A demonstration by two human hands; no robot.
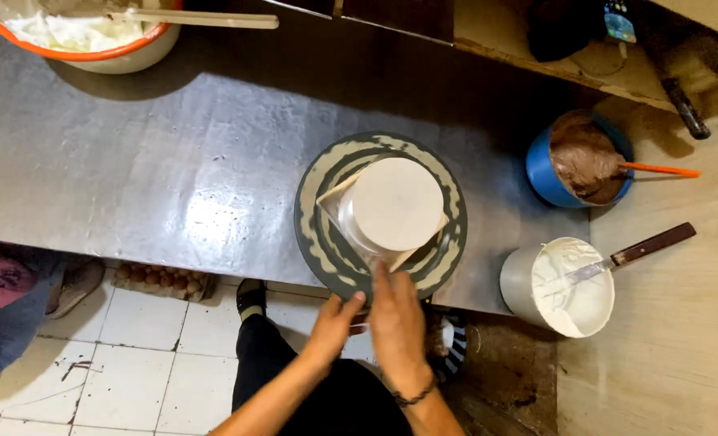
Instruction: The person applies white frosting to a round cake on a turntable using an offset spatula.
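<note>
- Head view: white round cake (394,203) sits on a square board atop the turntable (314,234), at the counter's (173,161) near edge.
- Right hand (395,311) touches the turntable rim, fingers curled; nothing visibly gripped.
- Left hand (336,319) rests just beside it, loosely closed.
- Cake lies straight ahead of both hands, the right nearer.

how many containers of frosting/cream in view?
3. Orange-rimmed bowl of white cream at the table's top-left corner; blue tub of brown frosting right of the turntable; grey pot of white cream below the tub. None appear hidden.
</note>
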